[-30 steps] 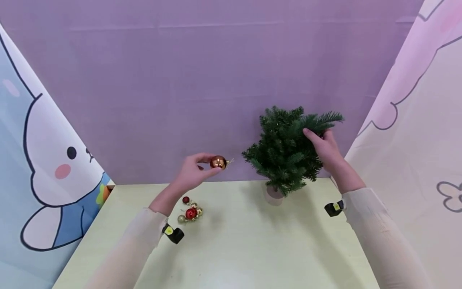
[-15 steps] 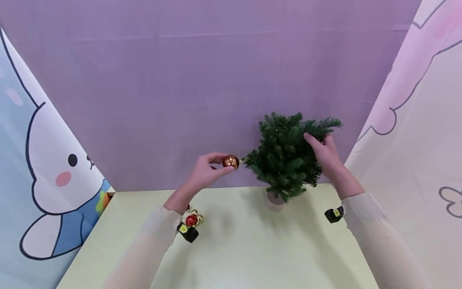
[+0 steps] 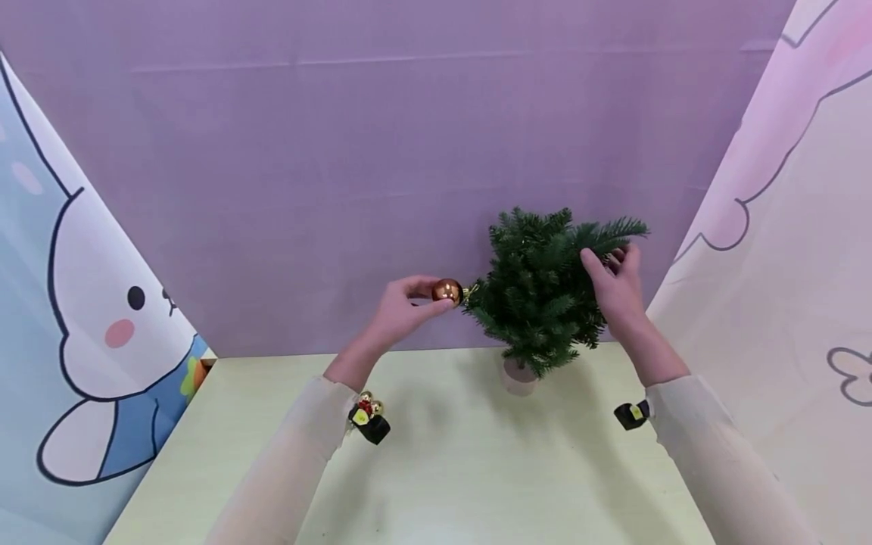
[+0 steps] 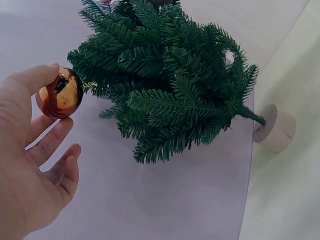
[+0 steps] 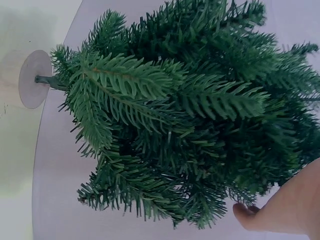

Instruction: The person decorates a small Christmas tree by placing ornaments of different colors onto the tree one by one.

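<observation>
A purple backdrop (image 3: pixel 341 151) rises behind a pale table (image 3: pixel 477 469), where an artificial fir tree (image 3: pixel 538 291) stands toward the right. A person's right hand (image 3: pixel 616 291) curves around an upper-right branch; whether it grips there cannot be told. The left hand (image 3: pixel 402 312) works in a narrow pinch at the tree's left side. A pale cylindrical base (image 3: pixel 519 380) holds the tree's stem, set in its top. Gold and red ornaments (image 3: pixel 376 406) lie on the table, partly hidden by the left wrist. Between the left thumb and fingers shines a copper bauble (image 3: pixel 446 291), its golden loop (image 3: pixel 470 293) pointing at the needles.
</observation>
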Demonstrator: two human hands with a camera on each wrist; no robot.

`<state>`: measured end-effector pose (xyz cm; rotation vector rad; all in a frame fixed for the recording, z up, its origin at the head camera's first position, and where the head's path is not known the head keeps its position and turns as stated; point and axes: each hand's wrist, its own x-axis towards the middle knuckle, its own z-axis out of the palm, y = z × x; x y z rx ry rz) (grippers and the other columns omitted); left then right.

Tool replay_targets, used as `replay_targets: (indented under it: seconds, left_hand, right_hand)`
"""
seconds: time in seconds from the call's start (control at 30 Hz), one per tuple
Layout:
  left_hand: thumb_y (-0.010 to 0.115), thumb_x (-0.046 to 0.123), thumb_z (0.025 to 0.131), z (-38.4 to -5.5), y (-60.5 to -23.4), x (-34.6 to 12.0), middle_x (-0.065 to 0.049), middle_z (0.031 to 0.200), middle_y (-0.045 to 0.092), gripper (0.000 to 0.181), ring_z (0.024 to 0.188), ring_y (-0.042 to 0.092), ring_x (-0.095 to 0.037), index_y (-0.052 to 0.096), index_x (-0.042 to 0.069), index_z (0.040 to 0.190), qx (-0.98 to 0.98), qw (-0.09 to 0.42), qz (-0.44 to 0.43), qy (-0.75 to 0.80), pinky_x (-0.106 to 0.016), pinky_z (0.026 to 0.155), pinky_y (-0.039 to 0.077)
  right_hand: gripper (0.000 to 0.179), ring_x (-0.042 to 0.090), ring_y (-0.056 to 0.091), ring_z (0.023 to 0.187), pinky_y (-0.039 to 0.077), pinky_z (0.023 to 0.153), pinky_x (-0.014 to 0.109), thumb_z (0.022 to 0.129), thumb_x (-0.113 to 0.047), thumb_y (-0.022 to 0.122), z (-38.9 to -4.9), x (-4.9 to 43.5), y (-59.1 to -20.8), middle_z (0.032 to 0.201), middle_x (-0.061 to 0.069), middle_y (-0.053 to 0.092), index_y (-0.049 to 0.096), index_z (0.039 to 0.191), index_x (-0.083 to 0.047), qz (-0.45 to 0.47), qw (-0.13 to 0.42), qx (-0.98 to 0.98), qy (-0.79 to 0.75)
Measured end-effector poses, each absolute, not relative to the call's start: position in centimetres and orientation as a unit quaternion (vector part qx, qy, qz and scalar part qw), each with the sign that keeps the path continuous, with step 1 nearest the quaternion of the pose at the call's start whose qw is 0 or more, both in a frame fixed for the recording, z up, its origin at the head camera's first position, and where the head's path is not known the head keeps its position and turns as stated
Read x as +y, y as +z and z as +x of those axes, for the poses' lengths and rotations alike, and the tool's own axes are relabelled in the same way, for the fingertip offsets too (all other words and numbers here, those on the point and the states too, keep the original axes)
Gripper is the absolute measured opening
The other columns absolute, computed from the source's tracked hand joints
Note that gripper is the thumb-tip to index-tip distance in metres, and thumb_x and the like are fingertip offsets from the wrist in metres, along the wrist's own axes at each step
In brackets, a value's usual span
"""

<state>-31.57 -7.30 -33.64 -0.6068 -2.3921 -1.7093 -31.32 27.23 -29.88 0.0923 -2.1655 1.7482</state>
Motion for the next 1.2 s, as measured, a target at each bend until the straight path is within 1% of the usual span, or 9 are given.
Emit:
replay_targets:
  seconds: [0.1,0.33,0.57,0.67,0.8,0.87,0.97,1.07,1.2]
  left_hand:
    - [0.078,0.034,0.083,-31.9,-33.5,-7.0,-0.001,0.104,0.067,0.045,0.102,0.059,-0.018,0.066,0.011,0.120,-0.792,0.067,-0.205,-0.571,-0.036,0.079,0.052]
    - [0.078,0.029,0.084,-32.3,-33.1,-6.3,-0.004,0.106,0.067,0.043,0.101,0.060,-0.020,0.066,0.008,0.120,-0.765,0.055,-0.203,-0.608,-0.035,0.079,0.052]
    - [0.077,0.026,0.085,-32.5,-33.2,-5.6,-0.006,0.106,0.066,0.040,0.098,0.060,-0.022,0.066,0.008,0.120,-0.746,0.039,-0.209,-0.631,-0.043,0.083,0.052]
    - [0.077,0.025,0.085,-32.4,-33.4,-5.3,-0.005,0.105,0.067,0.038,0.098,0.060,-0.022,0.067,0.008,0.118,-0.745,0.037,-0.210,-0.632,-0.045,0.084,0.051]
    - [0.077,0.025,0.085,-32.4,-33.6,-5.0,-0.006,0.104,0.067,0.037,0.097,0.060,-0.022,0.068,0.008,0.116,-0.744,0.036,-0.211,-0.633,-0.039,0.080,0.052]
    - [0.076,0.025,0.086,-32.4,-33.6,-4.8,-0.007,0.103,0.067,0.036,0.095,0.060,-0.022,0.068,0.008,0.117,-0.740,0.035,-0.213,-0.638,-0.034,0.077,0.052]
    - [0.074,0.023,0.088,-32.3,-33.5,-4.5,-0.008,0.102,0.066,0.035,0.092,0.060,-0.022,0.067,0.008,0.118,-0.729,0.033,-0.215,-0.649,-0.029,0.072,0.051]
    - [0.074,0.023,0.088,-32.3,-33.5,-4.3,-0.009,0.101,0.065,0.036,0.090,0.060,-0.022,0.066,0.006,0.119,-0.720,0.031,-0.217,-0.658,-0.028,0.072,0.051]
    - [0.073,0.023,0.089,-32.3,-33.7,-4.2,-0.009,0.101,0.065,0.036,0.090,0.060,-0.021,0.066,0.005,0.119,-0.716,0.030,-0.221,-0.662,-0.027,0.072,0.051]
  right_hand:
    - [0.089,0.032,0.010,0.145,0.015,0.115,0.047,0.095,-0.047,0.056,-31.0,27.0,-29.7,0.157,0.018,0.007,-0.001,0.154,-0.011,0.050,0.179,-0.766,0.615]
    - [0.095,0.031,0.003,0.146,0.010,0.115,0.048,0.094,-0.049,0.057,-31.2,27.0,-29.3,0.159,0.017,0.000,-0.010,0.154,-0.016,0.057,0.155,-0.779,0.604]
    - [0.088,0.035,0.014,0.143,0.018,0.113,0.051,0.092,-0.048,0.061,-31.1,26.8,-29.4,0.156,0.021,0.014,0.008,0.154,-0.013,0.066,0.180,-0.797,0.573]
    - [0.088,0.034,0.015,0.143,0.019,0.112,0.052,0.091,-0.051,0.062,-30.7,26.5,-29.6,0.156,0.020,0.015,0.012,0.151,-0.012,0.060,0.186,-0.813,0.548]
    - [0.088,0.030,0.014,0.144,0.017,0.113,0.052,0.090,-0.052,0.063,-30.5,26.4,-29.8,0.157,0.017,0.015,0.012,0.151,-0.014,0.066,0.200,-0.821,0.531]
    - [0.092,0.025,0.011,0.145,0.015,0.114,0.050,0.090,-0.052,0.063,-30.4,26.4,-29.9,0.159,0.013,0.012,0.007,0.154,-0.017,0.072,0.205,-0.822,0.527]
    - [0.102,0.018,0.002,0.145,0.011,0.115,0.047,0.090,-0.054,0.061,-30.0,26.4,-29.9,0.161,0.008,0.000,-0.008,0.155,-0.019,0.070,0.206,-0.827,0.518]
    - [0.104,0.017,-0.003,0.144,0.008,0.115,0.048,0.090,-0.055,0.060,-29.6,26.3,-30.0,0.161,0.006,-0.006,-0.013,0.154,-0.017,0.062,0.211,-0.838,0.500]
    - [0.097,0.021,0.005,0.145,0.013,0.114,0.049,0.091,-0.050,0.061,-29.6,25.8,-30.4,0.160,0.012,0.006,-0.001,0.155,-0.013,0.073,0.252,-0.839,0.476]
